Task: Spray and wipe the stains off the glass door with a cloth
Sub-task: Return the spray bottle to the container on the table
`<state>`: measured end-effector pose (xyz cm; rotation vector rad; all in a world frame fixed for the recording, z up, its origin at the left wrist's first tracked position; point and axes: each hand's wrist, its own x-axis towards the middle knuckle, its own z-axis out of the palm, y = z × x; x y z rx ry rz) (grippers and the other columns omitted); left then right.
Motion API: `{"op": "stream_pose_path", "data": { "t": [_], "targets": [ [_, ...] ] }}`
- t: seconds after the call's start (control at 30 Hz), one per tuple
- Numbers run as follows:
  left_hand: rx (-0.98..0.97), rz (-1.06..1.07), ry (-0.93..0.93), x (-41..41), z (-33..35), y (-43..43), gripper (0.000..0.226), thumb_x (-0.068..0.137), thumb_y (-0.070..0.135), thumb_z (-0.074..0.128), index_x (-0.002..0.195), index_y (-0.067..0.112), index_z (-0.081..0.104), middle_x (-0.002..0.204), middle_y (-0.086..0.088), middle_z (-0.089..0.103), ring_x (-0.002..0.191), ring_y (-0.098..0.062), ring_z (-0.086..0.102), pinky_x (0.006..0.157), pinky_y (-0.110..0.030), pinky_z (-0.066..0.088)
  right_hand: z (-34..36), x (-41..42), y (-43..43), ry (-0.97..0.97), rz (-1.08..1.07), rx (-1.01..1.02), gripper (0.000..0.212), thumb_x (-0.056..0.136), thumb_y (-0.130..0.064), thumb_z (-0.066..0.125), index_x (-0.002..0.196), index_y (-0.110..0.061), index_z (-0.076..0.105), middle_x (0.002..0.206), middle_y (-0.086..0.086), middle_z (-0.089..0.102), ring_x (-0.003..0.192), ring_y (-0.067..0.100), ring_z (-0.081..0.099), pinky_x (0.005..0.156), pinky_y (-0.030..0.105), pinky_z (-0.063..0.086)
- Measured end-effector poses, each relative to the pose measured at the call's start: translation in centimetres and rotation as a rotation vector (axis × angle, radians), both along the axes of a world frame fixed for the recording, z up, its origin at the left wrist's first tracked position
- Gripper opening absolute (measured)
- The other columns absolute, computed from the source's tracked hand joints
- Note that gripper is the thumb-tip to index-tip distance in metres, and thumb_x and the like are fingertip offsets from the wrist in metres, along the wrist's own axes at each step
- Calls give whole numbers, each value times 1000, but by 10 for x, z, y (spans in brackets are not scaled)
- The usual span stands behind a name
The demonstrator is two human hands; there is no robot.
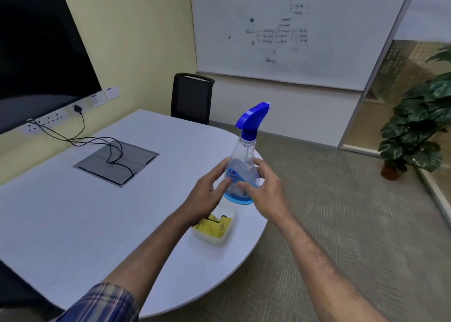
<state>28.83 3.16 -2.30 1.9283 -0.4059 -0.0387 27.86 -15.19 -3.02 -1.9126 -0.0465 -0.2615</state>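
Note:
A clear spray bottle (244, 160) with a blue trigger head and a little blue liquid at its bottom is held upright above the table's right edge. My left hand (207, 194) holds its lower body from the left, fingers curled round it. My right hand (266, 189) grips it from the right, fingers across the label. Just below the bottle, a yellow cloth (214, 224) lies in a small translucent tub (219, 238) on the table. A glass partition (402, 82) stands at the far right.
The rounded white table (97, 224) has a grey cable hatch (117, 163) with black cables. A black chair (191, 97) stands behind it. A dark screen (36, 58) hangs at left, a whiteboard (292, 28) on the back wall, a potted plant (419, 126) on the carpet at right.

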Motion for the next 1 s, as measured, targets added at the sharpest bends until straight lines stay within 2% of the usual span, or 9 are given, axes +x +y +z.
{"op": "stream_pose_path", "data": {
  "t": [0.17, 0.27, 0.37, 0.53, 0.67, 0.8, 0.83, 0.93, 1.0],
  "targets": [
    [80, 15, 35, 65, -18, 2, 62, 110, 5, 40, 165, 31, 28, 169, 12, 35, 152, -4, 36, 104, 3, 33, -23, 73, 0, -5, 16, -21, 62, 86, -15, 80, 138, -37, 53, 124, -6, 67, 115, 16, 66, 90, 35, 64],
    [113, 0, 72, 94, -33, 5, 69, 107, -1, 37, 166, 33, 24, 171, 12, 31, 153, -3, 31, 114, -12, 31, -39, 105, 2, 21, 6, -37, 60, 87, -12, 79, 138, -34, 53, 128, -5, 66, 119, 18, 64, 97, 40, 61],
    [127, -25, 91, 123, -53, 11, 75, 105, -4, 36, 166, 37, 21, 172, 14, 28, 153, -2, 29, 117, -21, 30, -56, 133, 9, 46, 4, -37, 60, 89, -11, 78, 139, -33, 52, 133, -8, 63, 123, 16, 60, 99, 34, 58],
    [137, -53, 153, 171, -94, 24, 77, 106, -3, 38, 165, 41, 17, 173, 13, 25, 154, -6, 29, 117, -25, 31, -91, 175, 25, 91, -28, -30, 57, 91, -9, 77, 139, -30, 53, 133, -6, 63, 121, 13, 59, 89, 14, 50],
    [141, -84, 205, 206, -128, 31, 79, 105, -5, 38, 166, 40, 16, 173, 12, 24, 149, -1, 30, 114, -21, 32, -122, 203, 36, 139, -73, -6, 54, 92, -9, 76, 138, -27, 55, 128, -8, 65, 115, 8, 62, 97, 26, 56],
    [144, -110, 257, 235, -163, 33, 82, 103, -8, 37, 164, 42, 16, 173, 12, 24, 145, 3, 28, 113, -16, 29, -154, 227, 38, 169, -97, -8, 50, 93, -8, 74, 129, -37, 55, 115, -21, 65, 106, -17, 60, 94, 25, 55],
    [142, -112, 270, 241, -171, 33, 82, 103, -8, 38, 164, 42, 15, 173, 12, 23, 146, 3, 27, 114, -17, 28, -161, 232, 39, 182, -102, -12, 50, 93, -8, 74, 130, -37, 54, 116, -20, 65, 106, -16, 61, 95, 26, 56],
    [140, -115, 297, 256, -190, 32, 82, 103, -9, 37, 164, 42, 15, 173, 13, 21, 147, 3, 25, 114, -18, 27, -181, 247, 38, 217, -108, -25, 52, 94, -8, 74, 137, -30, 54, 127, -9, 64, 112, 7, 64, 101, 32, 56],
    [144, -122, 309, 264, -202, 31, 79, 105, -7, 37, 164, 41, 15, 173, 13, 21, 153, -3, 26, 115, -19, 26, -193, 255, 37, 237, -109, -28, 52, 94, -8, 74, 135, -32, 54, 128, -8, 64, 116, 13, 62, 102, 35, 56]
  ]
}}
